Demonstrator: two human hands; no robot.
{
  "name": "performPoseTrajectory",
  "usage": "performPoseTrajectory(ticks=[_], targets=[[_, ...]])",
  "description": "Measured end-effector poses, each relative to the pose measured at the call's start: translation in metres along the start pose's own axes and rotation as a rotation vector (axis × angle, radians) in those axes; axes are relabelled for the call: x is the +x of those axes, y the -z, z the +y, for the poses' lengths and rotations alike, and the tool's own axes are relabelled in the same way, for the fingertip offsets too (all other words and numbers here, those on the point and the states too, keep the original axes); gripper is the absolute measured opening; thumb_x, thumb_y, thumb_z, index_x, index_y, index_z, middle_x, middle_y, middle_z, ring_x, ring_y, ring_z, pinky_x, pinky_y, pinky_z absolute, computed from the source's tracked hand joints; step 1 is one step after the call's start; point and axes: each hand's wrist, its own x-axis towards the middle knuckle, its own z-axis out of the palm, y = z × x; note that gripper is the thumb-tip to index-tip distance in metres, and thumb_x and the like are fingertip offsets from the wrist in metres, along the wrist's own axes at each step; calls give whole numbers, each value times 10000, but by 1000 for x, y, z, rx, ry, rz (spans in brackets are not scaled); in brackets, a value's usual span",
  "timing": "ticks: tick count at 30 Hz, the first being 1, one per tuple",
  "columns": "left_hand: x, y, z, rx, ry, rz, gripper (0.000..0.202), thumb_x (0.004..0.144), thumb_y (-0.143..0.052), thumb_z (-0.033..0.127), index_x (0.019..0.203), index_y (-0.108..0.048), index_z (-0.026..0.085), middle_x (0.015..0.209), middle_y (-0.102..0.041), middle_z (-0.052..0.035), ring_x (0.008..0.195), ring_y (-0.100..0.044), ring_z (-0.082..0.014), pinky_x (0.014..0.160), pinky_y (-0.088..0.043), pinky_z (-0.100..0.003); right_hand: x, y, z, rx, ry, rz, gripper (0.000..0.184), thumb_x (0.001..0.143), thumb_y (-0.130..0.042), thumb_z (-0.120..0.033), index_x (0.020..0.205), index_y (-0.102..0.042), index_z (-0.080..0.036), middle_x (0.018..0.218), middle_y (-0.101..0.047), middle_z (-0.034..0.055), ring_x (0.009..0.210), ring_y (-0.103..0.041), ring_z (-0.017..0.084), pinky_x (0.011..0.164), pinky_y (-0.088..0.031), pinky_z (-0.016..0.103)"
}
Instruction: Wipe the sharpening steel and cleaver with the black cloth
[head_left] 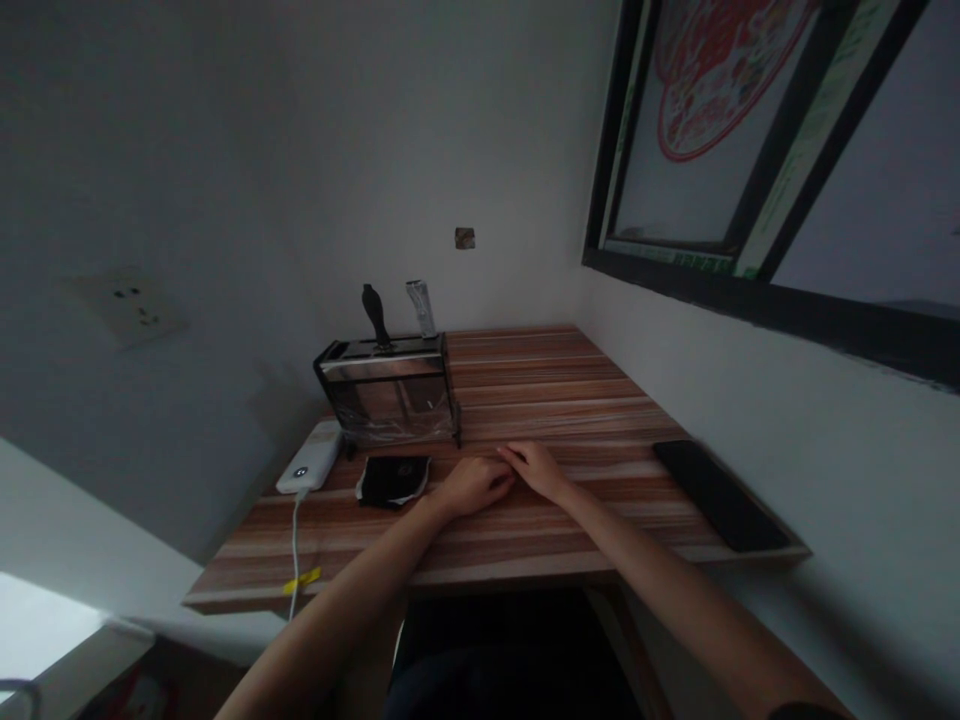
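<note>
My left hand [477, 485] rests low over the striped wooden table [525, 380], its fingers curled inward. My right hand [537, 468] meets it from the right, fingertips drawn together and touching or nearly touching the left hand. Whatever lies between the fingers, if anything, is hidden or too small to make out. Just left of my left hand lies a flat black packet [394, 480] with pale, ragged edges. Behind it stands a knife block [390, 395] with see-through sides, from which a black handle [374, 312] and a grey plastic-wrapped handle [421, 307] stick up.
A white power bank [313, 457] with a white cable [295, 545] lies at the left; yellow tape [301, 580] sits by the table's front edge. A black phone-like slab [718, 495] lies at the right. Walls border the table, with a socket [129, 307] and a window [705, 130].
</note>
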Motion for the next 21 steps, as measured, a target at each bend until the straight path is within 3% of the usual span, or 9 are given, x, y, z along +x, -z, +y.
performPoseTrajectory(ticks=[21], targets=[[0,2,1,8,-22,-15,182,901,-509,221,843,-680,191,895,-734,-59,791,-674,-173,702,-452,-224,1,1,-4,-37,2,14,495,953,-406,-507,627,-591,-184,622,-628,32,610,-549,170,592,-330,263]])
